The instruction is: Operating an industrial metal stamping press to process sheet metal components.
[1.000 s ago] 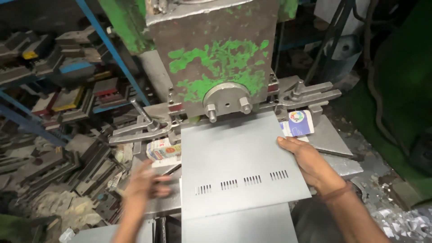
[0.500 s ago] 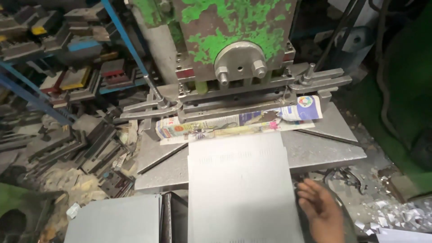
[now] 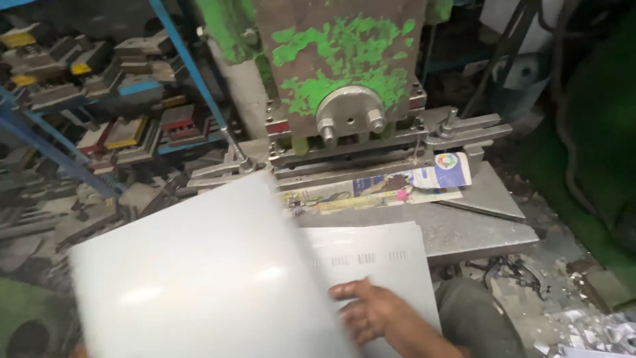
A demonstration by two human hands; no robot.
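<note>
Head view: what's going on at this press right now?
A person sits at a green-flecked press. Their right hand rests on a slotted metal sheet that lies on the press table. A blank sheet is tilted up across the left foreground, blurred. The left hand cannot be seen. Printed paper lies under the die.

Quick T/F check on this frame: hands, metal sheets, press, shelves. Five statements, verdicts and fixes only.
1. The right hand rests on a sheet with rows of small slots. True.
2. A large blank sheet is in the foreground, blurred. True.
3. The press is painted solid red. False: grey metal with patchy green paint.
4. The left hand is plainly visible gripping a wrench. False: no left hand or wrench shows.
5. Printed paper lies on the press table under the head. True.
</note>
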